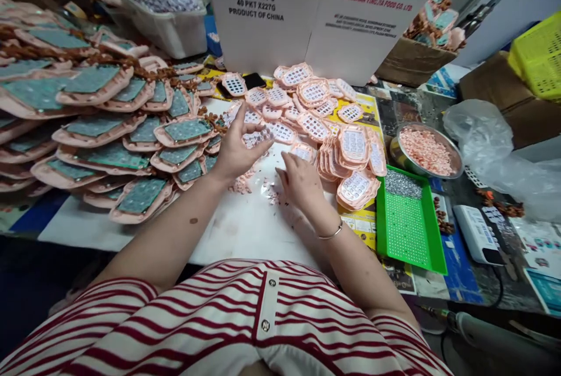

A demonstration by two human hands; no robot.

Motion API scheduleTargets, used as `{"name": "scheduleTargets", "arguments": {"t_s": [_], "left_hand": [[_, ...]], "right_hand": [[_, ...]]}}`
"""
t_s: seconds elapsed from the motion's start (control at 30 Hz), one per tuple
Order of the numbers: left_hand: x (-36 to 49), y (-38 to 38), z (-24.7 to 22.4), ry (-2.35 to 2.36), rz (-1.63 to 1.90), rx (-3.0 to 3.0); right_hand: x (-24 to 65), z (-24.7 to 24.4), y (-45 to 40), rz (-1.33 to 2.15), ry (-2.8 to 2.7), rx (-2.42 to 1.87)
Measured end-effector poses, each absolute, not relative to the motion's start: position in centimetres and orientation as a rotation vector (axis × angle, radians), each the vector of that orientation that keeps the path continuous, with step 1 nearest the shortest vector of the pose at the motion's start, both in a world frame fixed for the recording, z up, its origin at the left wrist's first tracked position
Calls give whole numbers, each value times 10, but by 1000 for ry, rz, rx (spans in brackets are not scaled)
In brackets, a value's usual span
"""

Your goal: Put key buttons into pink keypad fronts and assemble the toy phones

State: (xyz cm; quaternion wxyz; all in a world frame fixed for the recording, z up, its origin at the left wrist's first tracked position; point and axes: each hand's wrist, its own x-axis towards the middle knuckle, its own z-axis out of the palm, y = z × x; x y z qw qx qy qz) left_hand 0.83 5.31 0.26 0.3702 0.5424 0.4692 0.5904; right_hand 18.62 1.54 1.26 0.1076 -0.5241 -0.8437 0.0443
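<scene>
My left hand (239, 151) is raised over the white work surface (228, 230), index finger stretched up. Between its fingers and thumb sits a small whitish, bumpy keypad-like piece (256, 138), partly hidden. My right hand (302, 180), with a bracelet at the wrist, hovers to the right, fingers slightly bent and apart, nothing visible in them. Below the hands lie loose pink bits (241, 183) and small scattered pieces (272, 192). Pink panels with white button grids (313, 127) are heaped just beyond, and a stack of them (354, 145) stands beside my right hand.
Pink shells with green circuit boards (96, 154) are piled on the left. A white bin (175, 28) and a large carton (280, 42) stand behind. On the right are a metal bowl of pink pieces (427, 151), a green tray (409, 224) holding screws, and a white device (475, 233).
</scene>
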Motion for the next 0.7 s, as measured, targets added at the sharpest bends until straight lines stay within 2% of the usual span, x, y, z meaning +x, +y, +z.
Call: {"name": "scheduleTargets", "arguments": {"t_s": [0.13, 0.37, 0.43, 0.57, 0.63, 0.7], "left_hand": [[11, 40, 13, 935, 1519, 939], [11, 24, 9, 934, 1481, 708], [8, 25, 1, 984, 1495, 736], [7, 47, -6, 1158, 1584, 1047], [11, 68, -6, 1353, 1428, 1437], [21, 90, -6, 1550, 1094, 1850]], "right_hand": [[161, 22, 17, 558, -2185, -1198], [146, 11, 23, 1222, -1476, -1152], [155, 7, 20, 1311, -1305, -1120], [172, -1, 6, 1296, -1177, -1091], [178, -6, -1, 1324, -1126, -1067], [182, -11, -5, 1355, -1041, -1024]]}}
